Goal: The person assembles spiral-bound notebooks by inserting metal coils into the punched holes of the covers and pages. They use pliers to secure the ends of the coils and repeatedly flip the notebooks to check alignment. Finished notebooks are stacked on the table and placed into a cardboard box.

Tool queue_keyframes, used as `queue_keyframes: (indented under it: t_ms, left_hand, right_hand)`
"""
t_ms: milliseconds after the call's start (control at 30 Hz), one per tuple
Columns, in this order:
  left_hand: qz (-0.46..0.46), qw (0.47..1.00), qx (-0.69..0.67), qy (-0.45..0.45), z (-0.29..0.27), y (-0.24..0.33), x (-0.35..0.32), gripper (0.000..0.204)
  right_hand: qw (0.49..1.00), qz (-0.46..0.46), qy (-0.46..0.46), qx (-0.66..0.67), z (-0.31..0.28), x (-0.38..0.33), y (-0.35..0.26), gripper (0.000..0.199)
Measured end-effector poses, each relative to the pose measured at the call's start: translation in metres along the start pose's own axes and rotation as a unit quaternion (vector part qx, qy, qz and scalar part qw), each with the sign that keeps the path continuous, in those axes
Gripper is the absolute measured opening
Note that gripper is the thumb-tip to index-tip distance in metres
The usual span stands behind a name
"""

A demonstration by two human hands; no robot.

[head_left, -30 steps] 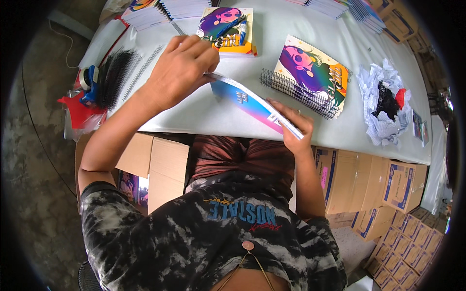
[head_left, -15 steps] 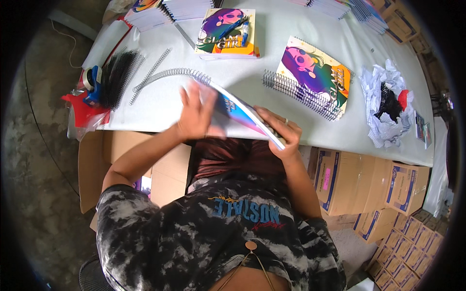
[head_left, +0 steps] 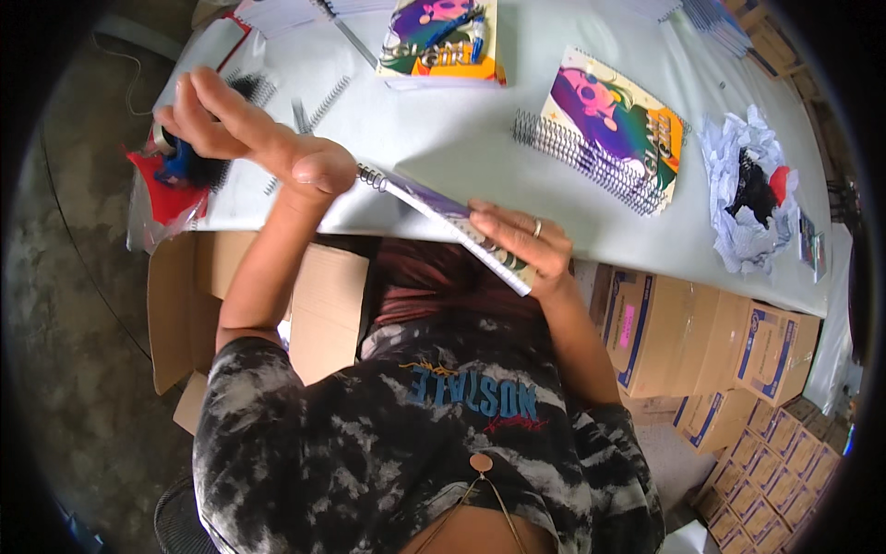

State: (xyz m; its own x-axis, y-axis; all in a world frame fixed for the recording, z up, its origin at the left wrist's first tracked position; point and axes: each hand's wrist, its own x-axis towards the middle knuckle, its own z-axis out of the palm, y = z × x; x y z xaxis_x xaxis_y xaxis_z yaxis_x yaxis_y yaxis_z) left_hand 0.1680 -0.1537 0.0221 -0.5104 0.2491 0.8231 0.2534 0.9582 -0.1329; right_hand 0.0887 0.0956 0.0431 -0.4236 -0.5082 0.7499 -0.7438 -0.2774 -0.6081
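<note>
Here the right hand (head_left: 521, 245) clamps the notebook (head_left: 452, 222) at the near table (head_left: 461, 138) edge; its long axis slants up-left toward the left hand (head_left: 249, 134), loosely curled at its coil end, apparently holding nothing.

colourful notebooks (head_left: 616, 125), crumpled paper (head_left: 748, 198), stacked boxes (head_left: 701, 346).
</note>
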Motion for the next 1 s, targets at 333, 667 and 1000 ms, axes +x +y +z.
queue_keyframes:
  t_ms: [333, 667, 1000]
  left_hand:
    - [-0.030, 0.996, -0.081, 0.016, 0.004, 0.010, 0.045, 0.112]
    - [-0.098, 0.994, -0.030, 0.041, 0.006, 0.028, 0.062, 0.110]
    - [-0.058, 0.961, -0.193, 0.188, 0.048, 0.041, 0.054, 0.103]
  right_hand:
    - [0.999, -0.004, -0.033, -0.004, 0.001, 0.000, -0.003, 0.028]
    - [1.000, 0.013, 0.013, 0.007, 0.004, -0.003, -0.003, 0.037]
    - [0.998, 0.015, 0.018, -0.064, 0.007, -0.003, -0.002, 0.042]
